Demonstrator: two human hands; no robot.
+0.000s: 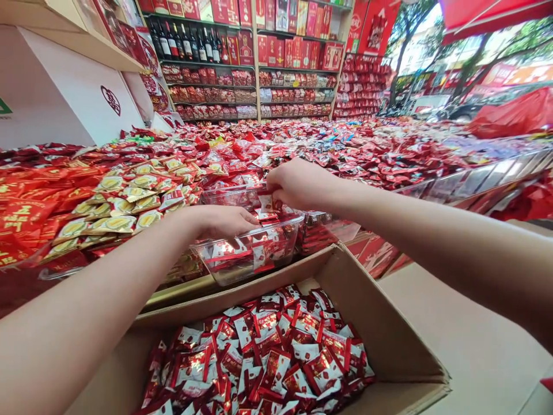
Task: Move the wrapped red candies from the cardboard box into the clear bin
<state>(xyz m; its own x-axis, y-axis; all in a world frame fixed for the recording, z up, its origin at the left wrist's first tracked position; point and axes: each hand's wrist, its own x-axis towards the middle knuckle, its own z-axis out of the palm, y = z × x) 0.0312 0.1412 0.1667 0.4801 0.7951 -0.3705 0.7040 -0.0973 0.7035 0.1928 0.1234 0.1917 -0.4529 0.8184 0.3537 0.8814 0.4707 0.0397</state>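
Observation:
My right hand [296, 185] is over a clear plastic bin [285, 245], its fingers closed on a small red-and-white wrapped candy packet [266, 203]. My left hand [222, 223] lies at the near left rim of the same bin, palm down and fingers stretched out. Some of its fingertips dip behind the clear front wall, and they seem to hold nothing. Similar packets lie inside the bin. Below it stands an open cardboard box [389, 340] with a heap of red-and-white candy packets [276, 366].
Gold-and-red packets [142, 190] and large red packets [26, 213] are piled on the left. More sweets spread behind the bin. Shelves at the back carry wine bottles [185, 43] and red gift boxes [287, 52]. A white box [64, 86] stands at upper left.

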